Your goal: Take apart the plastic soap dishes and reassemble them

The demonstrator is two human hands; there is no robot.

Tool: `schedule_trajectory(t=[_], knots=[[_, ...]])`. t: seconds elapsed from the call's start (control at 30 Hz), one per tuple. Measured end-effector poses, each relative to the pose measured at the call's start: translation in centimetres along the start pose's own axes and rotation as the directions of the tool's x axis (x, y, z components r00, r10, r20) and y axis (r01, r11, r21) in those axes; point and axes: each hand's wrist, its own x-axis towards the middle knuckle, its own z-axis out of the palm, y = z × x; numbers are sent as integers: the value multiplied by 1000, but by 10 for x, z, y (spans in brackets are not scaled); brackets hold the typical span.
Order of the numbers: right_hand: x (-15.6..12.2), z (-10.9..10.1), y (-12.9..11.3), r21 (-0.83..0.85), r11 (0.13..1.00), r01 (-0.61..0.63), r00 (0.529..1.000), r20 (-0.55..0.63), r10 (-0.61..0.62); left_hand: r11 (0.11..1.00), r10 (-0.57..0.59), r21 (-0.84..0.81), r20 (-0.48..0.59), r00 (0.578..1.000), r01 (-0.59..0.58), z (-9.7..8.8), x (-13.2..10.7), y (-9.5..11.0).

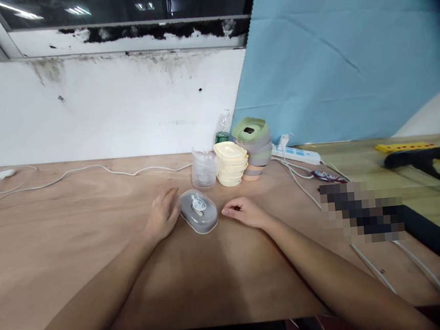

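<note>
Grey plastic is lying at the centre of what I am watching: a small oval grey box [199, 217] with a clear lid is resting on the wooden worktop [75, 234], between the two hands. Through the lid I am seeing a white round piece and a smaller pale bit under it; what they are I cannot tell.

The left hand [163, 216] is lying flat and spread, fingers stretched out, its fingertips right at the box's left edge; whether they are touching it I cannot tell. The right hand [243, 212] is resting loosely curled just to the right of the box, gripping nothing, with a small gap between them.

Just behind the box, three stacks are standing side by side: clear tubs [204, 170] nested together, cream trays [230, 163] piled up, and a taller pile of grey shells [255, 149] with a green one on top and a peach one at the bottom. A bottle [223, 127] with a green label is peeking out behind them, against the white wall.

To the right a white power strip [296, 153] is lying by the blue sheet [341, 57], its white cables [302, 186] running toward the near edge. A black tool [422, 158] and a yellow strip [409, 146] are lying well apart, far right. Another white cord [89, 170] is trailing across the left side.
</note>
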Motion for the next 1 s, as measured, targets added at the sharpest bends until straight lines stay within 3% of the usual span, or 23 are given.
schedule_trajectory(t=[0.1,0.2,0.27,0.33,0.47,0.63,0.77,1.0], knots=[[1,4,0,-53,999,6,1000,-15,-7,983,180,23,44,983,-181,-8,-1,16],[3,6,0,-82,997,12,999,-41,-15,918,382,29,211,900,-396,-9,-3,35],[4,6,1,-95,995,13,998,-55,-18,882,439,31,307,845,-470,-6,-3,44],[4,7,2,-110,994,8,998,-64,-15,877,431,56,343,834,-477,-3,-2,46],[3,7,3,-131,991,-5,996,-87,-7,915,307,186,254,917,-358,-6,2,30],[2,6,1,-135,991,-2,993,-120,-14,924,95,366,66,993,-113,-20,8,-13],[1,5,0,-143,990,-5,988,-152,-17,868,-67,488,-69,995,92,-31,9,-47],[1,1,2,-138,990,25,963,-264,-61,744,-275,557,-247,929,368,-43,8,-82]])
